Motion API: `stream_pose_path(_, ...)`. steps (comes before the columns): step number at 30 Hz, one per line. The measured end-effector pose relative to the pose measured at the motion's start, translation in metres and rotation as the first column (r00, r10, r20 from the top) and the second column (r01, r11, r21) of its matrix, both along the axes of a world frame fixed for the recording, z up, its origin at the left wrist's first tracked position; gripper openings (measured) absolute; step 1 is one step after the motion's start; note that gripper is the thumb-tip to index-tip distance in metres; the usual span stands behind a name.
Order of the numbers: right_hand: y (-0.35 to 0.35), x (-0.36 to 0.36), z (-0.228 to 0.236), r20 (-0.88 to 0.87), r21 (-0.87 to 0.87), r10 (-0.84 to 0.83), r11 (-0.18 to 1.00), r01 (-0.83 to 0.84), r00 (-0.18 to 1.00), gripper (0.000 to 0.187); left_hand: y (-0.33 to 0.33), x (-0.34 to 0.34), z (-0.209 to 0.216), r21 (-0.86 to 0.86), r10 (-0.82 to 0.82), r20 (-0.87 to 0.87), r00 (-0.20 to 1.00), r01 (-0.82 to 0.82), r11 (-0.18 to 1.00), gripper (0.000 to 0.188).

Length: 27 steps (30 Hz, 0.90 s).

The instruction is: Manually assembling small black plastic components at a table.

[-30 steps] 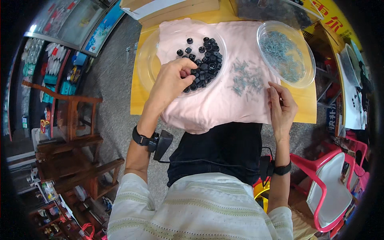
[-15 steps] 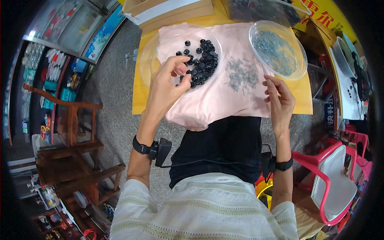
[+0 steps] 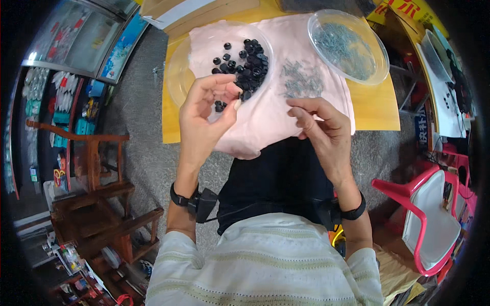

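Between the thumb and fingertips of my left hand [image 3: 204,117] is a small black knob [image 3: 239,95], held over the near edge of a clear round tub. Many similar black knobs [image 3: 252,66] lie in that clear tub [image 3: 176,71], mostly on its right side. My right hand [image 3: 326,127] is pinched closed over the pink cloth [image 3: 270,120]; what its fingertips hold, if anything, is too small to tell. Just beyond it lies a loose pile of thin grey screws [image 3: 303,79]. More screws [image 3: 342,43] fill a second clear tub [image 3: 380,71] at the far right.
Under the cloth is a yellow table [image 3: 377,112]. A cardboard box [image 3: 199,18] and a dark bin [image 3: 326,5] stand along its far side. To the left is a wooden chair [image 3: 92,199]; a pink-and-white chair [image 3: 429,224] stands to the right.
My right hand has moved left and nearer to me, away from the right-hand tub, and its fingers have drawn together. My left hand has shifted slightly nearer, with a black knob now showing at its fingertips.
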State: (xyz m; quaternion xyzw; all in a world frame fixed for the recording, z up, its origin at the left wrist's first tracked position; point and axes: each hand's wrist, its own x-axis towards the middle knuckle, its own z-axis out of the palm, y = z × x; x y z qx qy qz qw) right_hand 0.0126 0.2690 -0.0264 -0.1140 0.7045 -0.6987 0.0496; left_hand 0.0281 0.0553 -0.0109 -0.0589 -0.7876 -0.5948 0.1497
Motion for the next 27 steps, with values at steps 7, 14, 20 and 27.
stream_pose_path(7, -0.001, 0.015, 0.008, 0.222, -0.304, 0.201, 0.944, -0.128, 0.954, 0.022, 0.037, 0.015, -0.011, 0.026, -0.099, -0.159, 0.982, 0.104, 0.994, 0.037)
stream_pose_path(14, 0.017, 0.023, -0.007, 0.450, -0.464, 0.307, 0.883, -0.074, 0.838, 0.020, 0.059, 0.029, -0.023, 0.110, -0.134, -0.133, 0.982, 0.149, 0.983, 0.035)
stream_pose_path(20, 0.034, 0.024, -0.012, 0.488, -0.472, 0.258, 0.881, 0.003, 0.834, 0.019, 0.076, 0.017, -0.031, 0.069, -0.180, -0.164, 0.970, 0.193, 0.979, 0.035)
stream_pose_path(27, 0.056, 0.017, -0.017, 0.518, -0.427, 0.132, 0.896, 0.122, 0.845, 0.020, 0.097, -0.011, -0.034, -0.129, -0.271, -0.247, 0.930, 0.245, 0.961, 0.038)
